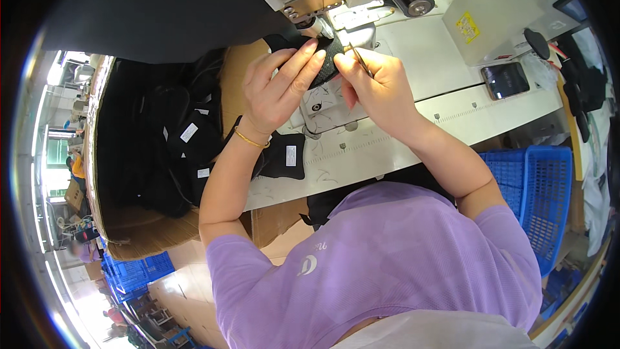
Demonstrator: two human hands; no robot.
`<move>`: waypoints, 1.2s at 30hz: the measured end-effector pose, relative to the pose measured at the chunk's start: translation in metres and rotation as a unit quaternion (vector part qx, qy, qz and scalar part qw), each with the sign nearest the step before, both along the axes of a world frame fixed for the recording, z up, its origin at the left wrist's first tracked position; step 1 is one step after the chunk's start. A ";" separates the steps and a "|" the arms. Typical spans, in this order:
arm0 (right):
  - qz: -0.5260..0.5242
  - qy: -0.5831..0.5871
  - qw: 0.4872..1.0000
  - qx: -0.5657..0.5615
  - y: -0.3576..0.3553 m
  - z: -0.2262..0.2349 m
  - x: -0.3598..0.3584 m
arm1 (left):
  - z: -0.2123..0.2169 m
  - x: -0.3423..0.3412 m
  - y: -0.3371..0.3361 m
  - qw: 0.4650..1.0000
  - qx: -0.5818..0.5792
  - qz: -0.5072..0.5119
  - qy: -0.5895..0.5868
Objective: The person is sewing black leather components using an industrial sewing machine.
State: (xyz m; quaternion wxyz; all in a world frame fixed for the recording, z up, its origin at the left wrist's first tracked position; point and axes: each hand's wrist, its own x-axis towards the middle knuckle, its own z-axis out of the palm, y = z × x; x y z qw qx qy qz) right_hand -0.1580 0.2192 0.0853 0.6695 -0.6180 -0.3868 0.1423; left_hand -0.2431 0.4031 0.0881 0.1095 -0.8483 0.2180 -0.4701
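A black fabric piece (328, 64) lies under the needle area of a sewing machine (316, 1). My left hand (278, 87) is closed on its left side, the fingers long and close together; the thumb is hidden. From the other side my right hand (380, 87) pinches near the fabric's right edge with thumb and forefinger. A slim dark pointed tool (361, 61) sticks out of that hand; its exact kind is unclear. Below my left wrist a black fabric part with a white label (290, 155) hangs over the table edge.
A large cardboard box (152, 236) with black labelled pieces (174, 129) stands at left. A phone (505, 81) lies on the white worktable (413, 123) at right. Blue plastic baskets (546, 200) stand at lower right, and others (139, 273) at lower left.
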 end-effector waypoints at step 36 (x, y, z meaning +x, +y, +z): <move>0.013 0.161 0.986 0.040 -0.003 0.002 0.001 | 0.023 -0.032 -0.089 0.965 0.011 0.257 0.048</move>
